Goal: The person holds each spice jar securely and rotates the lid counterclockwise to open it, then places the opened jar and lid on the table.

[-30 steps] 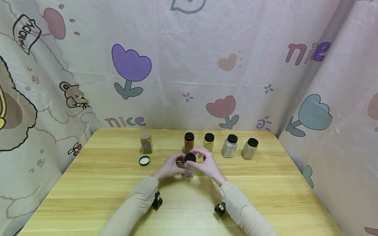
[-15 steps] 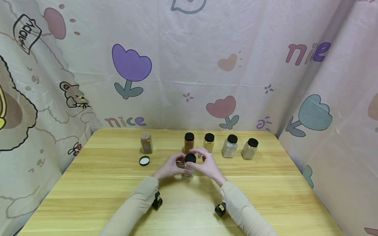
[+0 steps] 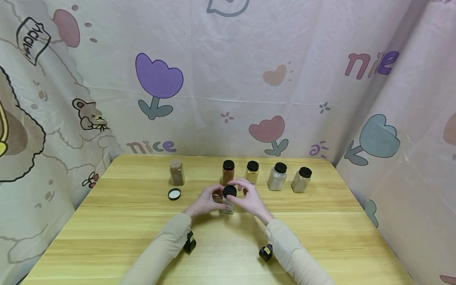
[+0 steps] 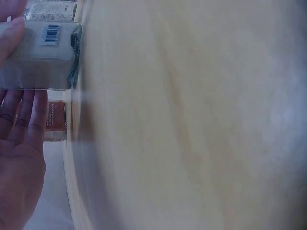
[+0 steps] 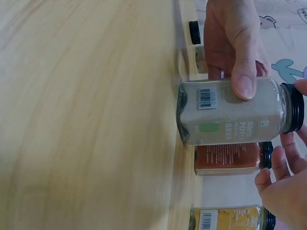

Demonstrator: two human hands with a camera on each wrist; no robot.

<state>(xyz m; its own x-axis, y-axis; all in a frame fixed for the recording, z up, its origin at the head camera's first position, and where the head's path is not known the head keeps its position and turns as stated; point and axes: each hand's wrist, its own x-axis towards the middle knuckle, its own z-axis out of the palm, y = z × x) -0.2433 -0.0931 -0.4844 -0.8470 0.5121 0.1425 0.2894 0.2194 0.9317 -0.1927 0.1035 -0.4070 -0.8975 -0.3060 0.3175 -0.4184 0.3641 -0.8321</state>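
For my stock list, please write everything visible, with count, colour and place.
Table: one, light wood, foreground.
Cloth: one, pale, printed, behind table.
Pepper jar: one, pale, table's middle.
Cap: one, black, on pepper jar.
Brown jar: one, pale-topped, far left.
Loose lid: one, black, before brown jar.
Reddish jar: one, capped, behind pepper jar.
Yellow jar: one, capped, right of reddish jar.
Whitish jar: one, capped, right of yellow jar.
Beige jar: one, capped, far right.
Wrist cameras: two, black, beside sleeves.
Sleeves: two, beige, view's bottom.
Left hand: one, gripping pepper jar.
Right hand: one, holding cap.
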